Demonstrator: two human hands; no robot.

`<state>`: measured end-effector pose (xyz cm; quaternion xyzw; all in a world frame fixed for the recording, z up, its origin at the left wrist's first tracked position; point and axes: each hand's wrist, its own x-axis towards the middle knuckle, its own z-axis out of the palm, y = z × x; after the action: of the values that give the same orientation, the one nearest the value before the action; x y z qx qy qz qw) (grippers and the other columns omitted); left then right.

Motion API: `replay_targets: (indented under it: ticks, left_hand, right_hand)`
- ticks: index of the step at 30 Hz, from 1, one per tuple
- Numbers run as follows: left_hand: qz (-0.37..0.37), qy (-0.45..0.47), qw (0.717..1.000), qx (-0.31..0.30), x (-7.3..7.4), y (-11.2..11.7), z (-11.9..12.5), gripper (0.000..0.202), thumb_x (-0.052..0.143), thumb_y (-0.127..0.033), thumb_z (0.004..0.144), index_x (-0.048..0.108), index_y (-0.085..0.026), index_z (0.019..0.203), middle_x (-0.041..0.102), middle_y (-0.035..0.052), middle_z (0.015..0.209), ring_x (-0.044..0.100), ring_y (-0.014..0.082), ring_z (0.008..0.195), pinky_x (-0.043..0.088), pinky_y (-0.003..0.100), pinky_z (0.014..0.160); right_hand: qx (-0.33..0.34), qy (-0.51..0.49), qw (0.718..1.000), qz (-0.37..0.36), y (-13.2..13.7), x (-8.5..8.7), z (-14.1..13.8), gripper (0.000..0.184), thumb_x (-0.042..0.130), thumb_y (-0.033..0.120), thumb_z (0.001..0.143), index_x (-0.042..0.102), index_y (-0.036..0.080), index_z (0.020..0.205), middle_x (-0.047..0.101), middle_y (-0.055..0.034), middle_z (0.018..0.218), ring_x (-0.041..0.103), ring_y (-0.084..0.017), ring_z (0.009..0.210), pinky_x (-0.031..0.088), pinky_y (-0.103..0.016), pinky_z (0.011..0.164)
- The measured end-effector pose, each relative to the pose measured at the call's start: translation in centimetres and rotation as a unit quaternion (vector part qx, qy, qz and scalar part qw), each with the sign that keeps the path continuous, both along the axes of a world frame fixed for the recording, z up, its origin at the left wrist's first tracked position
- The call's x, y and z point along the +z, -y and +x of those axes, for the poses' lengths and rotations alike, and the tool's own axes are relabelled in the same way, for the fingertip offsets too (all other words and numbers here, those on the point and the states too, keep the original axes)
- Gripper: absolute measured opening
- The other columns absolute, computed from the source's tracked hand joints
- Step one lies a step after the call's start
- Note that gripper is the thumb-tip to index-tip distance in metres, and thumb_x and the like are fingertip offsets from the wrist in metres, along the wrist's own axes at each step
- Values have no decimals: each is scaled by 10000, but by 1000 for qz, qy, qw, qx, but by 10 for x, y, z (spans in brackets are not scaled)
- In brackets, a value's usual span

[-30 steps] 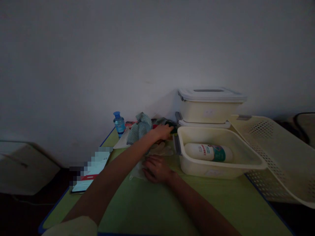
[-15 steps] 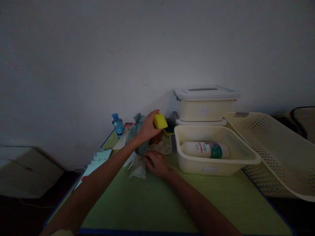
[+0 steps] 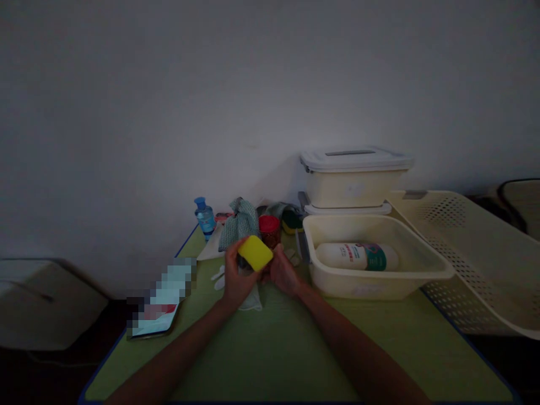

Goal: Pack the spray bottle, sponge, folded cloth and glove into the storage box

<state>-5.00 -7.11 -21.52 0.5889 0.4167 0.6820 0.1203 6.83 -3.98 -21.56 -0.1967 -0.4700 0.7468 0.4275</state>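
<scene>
A yellow sponge [image 3: 255, 253] is held above the green table [image 3: 270, 349], in front of me at the middle. My left hand [image 3: 235, 278] grips its left side with the fingers curled round it. My right hand [image 3: 283, 273] touches its right end, fingers closed on it. Under the hands lies a pair of white gloves [image 3: 251, 298]. Just behind the sponge stand a red-lidded jar [image 3: 269, 229] and a checked cloth [image 3: 239, 223].
A cream tub [image 3: 422, 275] holding a lying white bottle [image 3: 356, 256] stands right of the hands, with lidded boxes [image 3: 356, 177] stacked behind it. A perforated basket [image 3: 476, 253] leans at the right. A blue bottle [image 3: 205, 216] and a phone [image 3: 158, 306] are at the left.
My left hand lifted the yellow sponge from the back of the table and brought it down toward me. My right hand rose off the gloves to meet it.
</scene>
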Motion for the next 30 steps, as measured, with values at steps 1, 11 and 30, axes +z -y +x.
replay_targets:
  ticks: [1,11,30]
  left_hand:
    - [-1,-21,1000,-1,-2,0,-1,643,726,-257,623,393,-215,1172,479,94,1196,470,233,1153,359,404,989]
    - [-95,-117,983,-106,3,-2,-22,727,774,-309,566,420,-215,1194,469,55,1016,501,217,954,445,360,818]
    - [-135,-10,986,-101,4,-8,-26,338,763,-257,526,595,-163,804,475,-10,769,498,133,735,435,229,646]
  right_hand:
    - [0,-2,1000,-9,1,2,0,456,495,656,687,545,214,790,555,1,628,524,-142,583,408,-247,477]
    - [-98,26,995,-22,-2,4,0,357,623,528,656,540,201,773,552,-3,726,514,-121,626,351,-194,434]
    - [-108,70,989,71,-1,9,9,422,730,264,564,613,264,970,571,2,941,523,-120,721,421,-217,558]
